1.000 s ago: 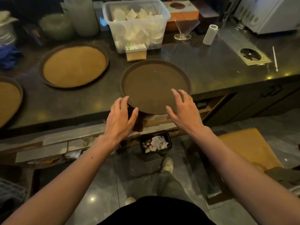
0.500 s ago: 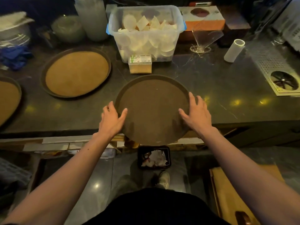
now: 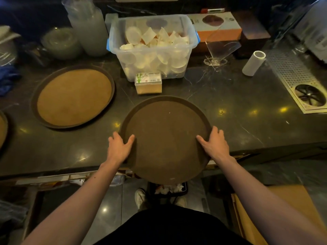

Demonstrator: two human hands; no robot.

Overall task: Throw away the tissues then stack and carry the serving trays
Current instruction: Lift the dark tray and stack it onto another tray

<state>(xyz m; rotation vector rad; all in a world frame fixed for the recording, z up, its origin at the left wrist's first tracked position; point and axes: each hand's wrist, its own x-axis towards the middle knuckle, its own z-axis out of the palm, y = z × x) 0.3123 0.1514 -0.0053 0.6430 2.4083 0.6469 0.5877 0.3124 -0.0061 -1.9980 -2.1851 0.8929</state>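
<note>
Holding the dark tray (image 3: 166,138) at its rim, the left hand (image 3: 118,149) sits at 9 o'clock and the right hand (image 3: 215,145) at 3 o'clock, each grip pinching the edge, thumb on top. Its near part overhangs the surface (image 3: 247,110) edge above a bin of tissues (image 3: 168,189) on the floor. Round, the tray has no long axis and lies about flat. The tan tray (image 3: 74,96) lies at 10 o'clock, nearer the left hand, so the stacking move likely goes that way
</note>
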